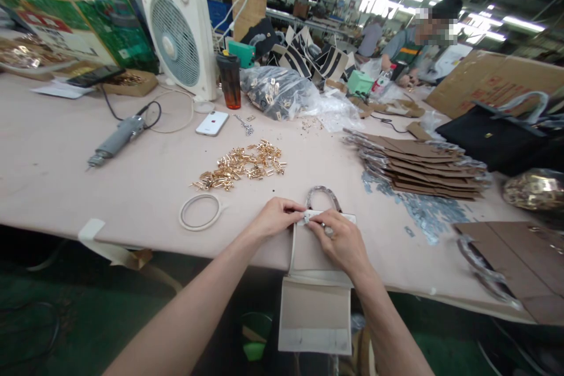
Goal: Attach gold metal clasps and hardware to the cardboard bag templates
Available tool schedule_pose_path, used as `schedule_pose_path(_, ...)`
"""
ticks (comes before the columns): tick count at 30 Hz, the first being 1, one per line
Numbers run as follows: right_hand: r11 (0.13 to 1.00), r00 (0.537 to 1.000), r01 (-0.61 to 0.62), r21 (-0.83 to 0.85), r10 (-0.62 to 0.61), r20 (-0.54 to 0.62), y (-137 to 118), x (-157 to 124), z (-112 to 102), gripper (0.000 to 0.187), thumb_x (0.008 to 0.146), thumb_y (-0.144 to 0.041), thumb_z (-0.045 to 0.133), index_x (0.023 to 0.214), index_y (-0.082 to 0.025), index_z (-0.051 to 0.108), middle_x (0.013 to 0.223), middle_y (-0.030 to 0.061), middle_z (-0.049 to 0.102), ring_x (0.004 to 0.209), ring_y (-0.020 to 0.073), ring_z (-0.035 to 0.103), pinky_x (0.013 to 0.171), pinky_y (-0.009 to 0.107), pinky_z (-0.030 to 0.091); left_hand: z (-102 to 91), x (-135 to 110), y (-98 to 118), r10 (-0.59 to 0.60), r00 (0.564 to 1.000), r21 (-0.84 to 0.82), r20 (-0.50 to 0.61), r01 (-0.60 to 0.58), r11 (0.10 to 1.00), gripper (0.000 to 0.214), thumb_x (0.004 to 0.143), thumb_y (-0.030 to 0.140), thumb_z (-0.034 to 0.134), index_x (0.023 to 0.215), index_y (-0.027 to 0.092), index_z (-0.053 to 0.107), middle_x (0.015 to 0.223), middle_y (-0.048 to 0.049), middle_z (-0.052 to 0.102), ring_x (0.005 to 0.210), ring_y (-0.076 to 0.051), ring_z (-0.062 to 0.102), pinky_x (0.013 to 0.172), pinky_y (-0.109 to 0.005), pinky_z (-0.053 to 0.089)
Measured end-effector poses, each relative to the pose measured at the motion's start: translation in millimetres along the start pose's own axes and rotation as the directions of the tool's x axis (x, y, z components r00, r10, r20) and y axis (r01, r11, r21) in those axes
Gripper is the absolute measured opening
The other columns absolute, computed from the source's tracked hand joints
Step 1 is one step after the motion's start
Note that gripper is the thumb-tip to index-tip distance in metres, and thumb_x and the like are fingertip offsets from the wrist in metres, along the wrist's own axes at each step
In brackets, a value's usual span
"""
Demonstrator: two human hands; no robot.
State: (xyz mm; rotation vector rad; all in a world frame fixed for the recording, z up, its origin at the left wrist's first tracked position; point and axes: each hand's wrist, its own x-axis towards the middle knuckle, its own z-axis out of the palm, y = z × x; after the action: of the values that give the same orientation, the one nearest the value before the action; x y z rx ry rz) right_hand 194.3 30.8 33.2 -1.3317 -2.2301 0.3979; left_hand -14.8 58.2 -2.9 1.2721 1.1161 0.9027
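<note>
Head view: left hand (277,218) and right hand (341,242) meet, the fingers of both pinched shut on a small silvery fitting (309,217) at the top edge of a beige bag (314,305). The bag lies under the fingers, its lower half hanging off the counter (132,188) edge. Risk, as judged: the overhang could drag the bag down, or the fitting could slip the pinch. Gold hardware pile (242,167) lies beyond the fingers, tape ring (200,212) to their left.

Head-worn view, single camera. It looks forward and down from the near edge of the pale pink work table (66,188), close over the left hand (275,217) and right hand (341,241) pinching the beige flat handbag (315,305) at lower centre. The white box fan (178,29), far left, and a seated co-worker (403,50), far right, mark its reach.
</note>
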Motion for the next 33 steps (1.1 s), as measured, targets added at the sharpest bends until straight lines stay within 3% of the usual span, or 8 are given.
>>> schedule_pose_path(5, 1.0, 1.0, 0.021, 0.001, -0.021, 0.004, 1.2, 0.8, 1.7, 0.013, 0.098, -0.038, 0.067, 0.103, -0.03, 0.076, 0.097, 0.0038, 0.075, 0.088, 0.022, 0.071, 0.081, 0.033, 0.052, 0.8, -1.9, 2.5, -0.009, 1.0, -0.007, -0.016, 0.008, 1.0, 0.032, 0.078, 0.029, 0.074, 0.104, 0.014, 0.083, 0.096, -0.0083, 0.082, 0.084, -0.021, 0.072, 0.08, -0.03, 0.056)
schedule_pose_path(10, 1.0, 0.999, 0.015, -0.009, -0.015, 0.028, 2.5, 0.7, 2.8, 0.012, 0.097, -0.037, 0.068, 0.105, -0.03, 0.076, 0.097, 0.0034, 0.074, 0.088, 0.0218, 0.071, 0.082, 0.033, 0.052, -0.4, -3.2, 3.6, -0.012, 1.0, 0.022, -0.012, 0.012, 1.0, 0.037, 0.077, 0.036, 0.079, 0.106, 0.014, 0.083, 0.077, -0.0045, 0.077, 0.067, -0.016, 0.063, 0.064, -0.026, 0.048)
schedule_pose_path(18, 0.993, 0.993, -0.076, -0.088, 0.084, 0.083, -9.3, 0.9, 2.2, 0.014, 0.095, -0.033, 0.071, 0.107, -0.028, 0.074, 0.1, 0.0029, 0.075, 0.091, 0.0225, 0.072, 0.083, 0.033, 0.051, 1.9, -3.5, 0.1, 0.001, 1.0, 0.095, -0.026, 0.001, 0.995, 0.041, 0.072, 0.03, 0.078, 0.11, 0.014, 0.082, 0.068, 0.0007, 0.067, 0.06, -0.011, 0.052, 0.056, -0.022, 0.038)
schedule_pose_path(23, 0.983, 0.992, -0.128, 0.13, 0.13, -0.007, -10.9, 1.5, -15.1, 0.017, 0.09, -0.039, 0.075, 0.097, -0.024, 0.078, 0.085, 0.0021, 0.075, 0.08, 0.0207, 0.07, 0.078, 0.032, 0.051, 7.5, -8.0, 3.3, 0.046, 0.996, 0.174, -0.077, -0.032, 0.984, 0.034, 0.072, 0.025, 0.074, 0.104, 0.016, 0.081, 0.081, -0.0018, 0.074, 0.07, -0.013, 0.06, 0.065, -0.023, 0.045)
schedule_pose_path(26, 0.86, 0.92, -0.142, 0.489, 0.297, -0.255, -21.1, 3.6, -28.7, 0.027, 0.096, -0.043, 0.066, 0.083, -0.02, 0.075, 0.062, -0.002, 0.062, 0.055, 0.0135, 0.057, 0.055, 0.026, 0.043, 8.6, -7.9, 4.1, 0.026, 0.996, 0.218, -0.086, -0.006, 0.976, 0.034, 0.071, 0.023, 0.073, 0.103, 0.018, 0.082, 0.074, -0.0003, 0.072, 0.067, -0.014, 0.059, 0.063, -0.023, 0.044)
schedule_pose_path(29, 0.551, 0.811, 0.138, 0.823, 0.415, -0.413, -38.4, 11.0, -25.3, 0.038, 0.101, -0.046, 0.056, 0.074, -0.02, 0.066, 0.053, -0.0076, 0.042, 0.04, 0.0075, 0.036, 0.042, 0.021, 0.028, 7.8, -7.1, 5.6, 0.026, 0.996, 0.236, -0.088, -0.005, 0.972, 0.033, 0.069, 0.02, 0.073, 0.1, 0.018, 0.082, 0.068, 0.0019, 0.066, 0.063, -0.012, 0.055, 0.06, -0.023, 0.041)
schedule_pose_path(31, 0.388, 0.787, 0.29, 0.875, 0.424, -0.449, -47.9, 17.6, -10.6, 0.042, 0.101, -0.045, 0.055, 0.068, -0.019, 0.06, 0.053, -0.0084, 0.038, 0.038, 0.0059, 0.032, 0.04, 0.02, 0.025, 7.1, -6.8, 7.4, 0.009, 0.996, 0.227, -0.094, 0.012, 0.974, 0.031, 0.067, 0.019, 0.073, 0.097, 0.017, 0.083, 0.063, 0.0036, 0.061, 0.059, -0.011, 0.051, 0.056, -0.022, 0.037)
schedule_pose_path(33, 0.339, 0.785, 0.34, 0.877, 0.412, -0.463, -52.6, 23.4, 9.3, 0.041, 0.1, -0.04, 0.056, 0.065, -0.019, 0.056, 0.052, -0.0081, 0.038, 0.038, 0.0056, 0.032, 0.04, 0.019, 0.026, 6.7, -6.9, 8.8, -0.016, 0.995, 0.209, -0.095, 0.035, 0.977, 0.031, 0.067, 0.018, 0.073, 0.096, 0.017, 0.083, 0.059, 0.0048, 0.057, 0.056, -0.01, 0.048, 0.054, -0.022, 0.034)
